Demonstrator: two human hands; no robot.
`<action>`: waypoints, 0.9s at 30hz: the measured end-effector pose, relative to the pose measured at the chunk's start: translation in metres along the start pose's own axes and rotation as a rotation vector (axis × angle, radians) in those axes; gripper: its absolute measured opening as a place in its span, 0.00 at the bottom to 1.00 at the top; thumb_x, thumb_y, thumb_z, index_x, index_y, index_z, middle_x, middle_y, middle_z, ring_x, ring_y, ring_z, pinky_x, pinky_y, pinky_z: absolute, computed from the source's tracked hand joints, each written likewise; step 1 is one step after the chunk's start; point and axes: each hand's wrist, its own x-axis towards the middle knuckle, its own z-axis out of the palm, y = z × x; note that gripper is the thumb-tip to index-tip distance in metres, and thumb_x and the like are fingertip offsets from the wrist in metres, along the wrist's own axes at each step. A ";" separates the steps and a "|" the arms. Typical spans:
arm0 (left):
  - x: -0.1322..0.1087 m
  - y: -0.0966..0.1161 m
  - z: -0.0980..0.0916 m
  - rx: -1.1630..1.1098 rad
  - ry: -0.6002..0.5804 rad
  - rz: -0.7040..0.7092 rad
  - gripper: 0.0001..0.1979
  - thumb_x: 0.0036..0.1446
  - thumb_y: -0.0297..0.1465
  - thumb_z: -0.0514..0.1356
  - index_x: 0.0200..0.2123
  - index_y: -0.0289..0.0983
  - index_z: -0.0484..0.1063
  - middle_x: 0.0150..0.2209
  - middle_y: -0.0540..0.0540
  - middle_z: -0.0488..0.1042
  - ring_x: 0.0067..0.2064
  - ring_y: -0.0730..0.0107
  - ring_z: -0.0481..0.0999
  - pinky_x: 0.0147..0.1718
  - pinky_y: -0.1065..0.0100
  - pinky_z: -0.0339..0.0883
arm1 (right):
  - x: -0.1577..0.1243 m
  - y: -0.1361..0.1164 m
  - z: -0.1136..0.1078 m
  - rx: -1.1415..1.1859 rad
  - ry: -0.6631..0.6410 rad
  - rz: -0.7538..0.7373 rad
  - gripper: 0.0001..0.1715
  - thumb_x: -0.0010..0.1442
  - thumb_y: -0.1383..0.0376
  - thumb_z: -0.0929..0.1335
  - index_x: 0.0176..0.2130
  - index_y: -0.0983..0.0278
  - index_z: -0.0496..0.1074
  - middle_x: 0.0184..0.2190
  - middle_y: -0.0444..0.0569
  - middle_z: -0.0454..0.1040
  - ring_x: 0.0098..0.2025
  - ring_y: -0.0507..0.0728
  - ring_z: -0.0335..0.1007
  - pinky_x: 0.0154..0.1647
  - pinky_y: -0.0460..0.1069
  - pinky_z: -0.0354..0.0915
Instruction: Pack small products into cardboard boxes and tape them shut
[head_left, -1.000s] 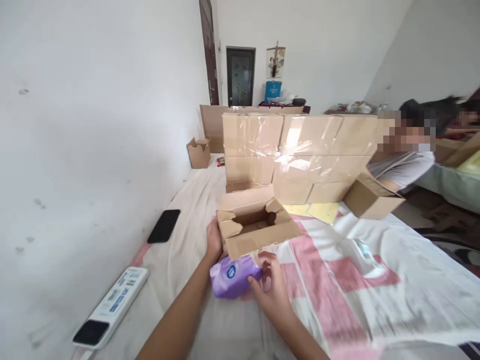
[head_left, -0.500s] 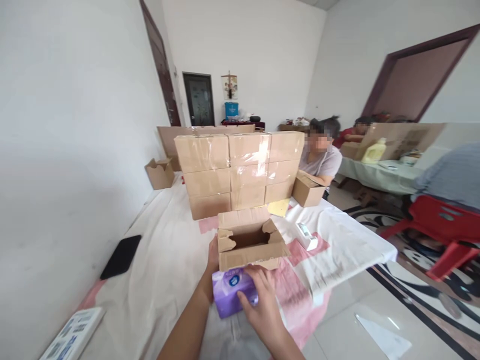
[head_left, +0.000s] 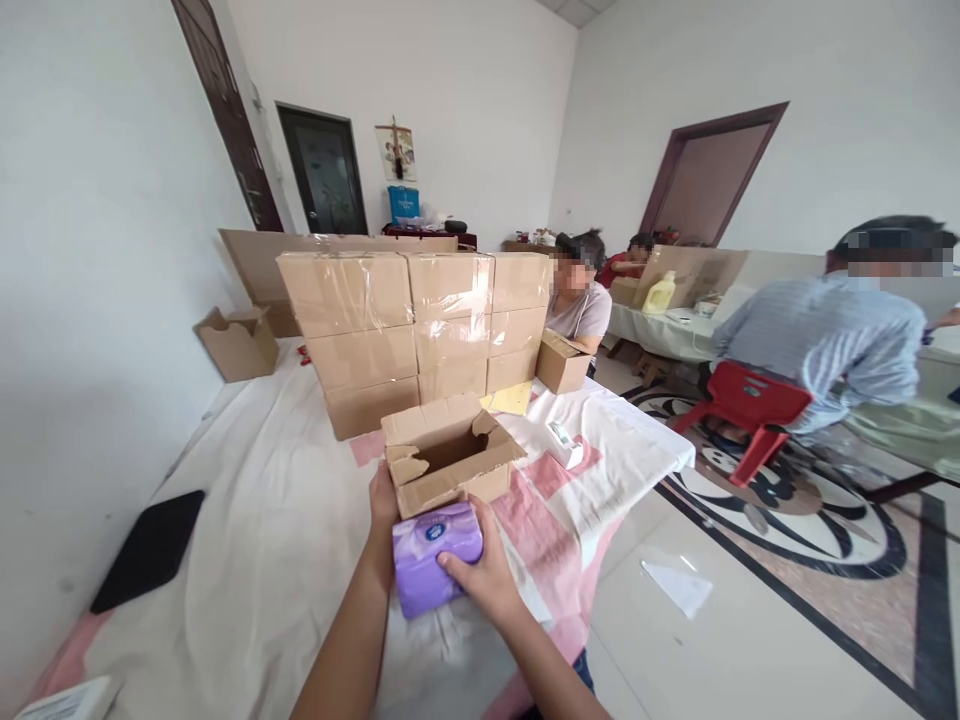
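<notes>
My right hand (head_left: pixel 486 562) grips a purple plastic-wrapped pack of tissues (head_left: pixel 426 582), thumb on its near face and fingers over its right end. The pack is tilted at the near side of an open cardboard box (head_left: pixel 491 482). At the box's left side is my left hand (head_left: pixel 382 505), holding its wall, with the fingers partly hidden. The box stands on the table with its flaps up, and its inside is dark. Just behind it rises a stacked wall of taped cardboard boxes (head_left: pixel 367 357).
A small white device (head_left: pixel 564 446) lies right of the box, near a yellow sheet (head_left: pixel 507 399). A black flat object (head_left: pixel 150 548) is at left. Another open carton (head_left: pixel 238 345) stands at the back left. A person (head_left: pixel 581 300) sits behind another box (head_left: pixel 561 362); another sits on a red chair (head_left: pixel 750 400).
The view has swung right, bringing more of the seated person in the striped shirt into sight. The tissue pack stays in my right hand and my left hand remains at the box.
</notes>
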 end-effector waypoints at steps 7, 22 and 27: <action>0.002 0.003 -0.013 0.017 0.014 0.054 0.23 0.51 0.50 0.66 0.33 0.34 0.79 0.29 0.45 0.81 0.29 0.61 0.79 0.31 0.64 0.73 | 0.008 0.007 -0.014 -0.040 0.060 0.010 0.48 0.56 0.45 0.76 0.67 0.61 0.64 0.66 0.59 0.71 0.67 0.67 0.70 0.68 0.60 0.68; 0.023 -0.005 -0.031 -0.097 0.204 0.124 0.20 0.58 0.50 0.63 0.37 0.39 0.77 0.34 0.47 0.81 0.35 0.65 0.78 0.38 0.65 0.73 | 0.068 -0.058 -0.111 -0.992 -0.446 0.045 0.46 0.58 0.55 0.75 0.71 0.57 0.62 0.73 0.57 0.58 0.77 0.76 0.44 0.73 0.74 0.51; 0.025 -0.006 -0.035 -0.091 0.186 0.098 0.19 0.61 0.50 0.62 0.38 0.39 0.77 0.36 0.47 0.81 0.36 0.65 0.79 0.40 0.65 0.73 | 0.090 -0.061 -0.104 -1.125 -0.739 -0.003 0.59 0.54 0.59 0.77 0.76 0.59 0.53 0.76 0.60 0.53 0.78 0.77 0.40 0.75 0.78 0.35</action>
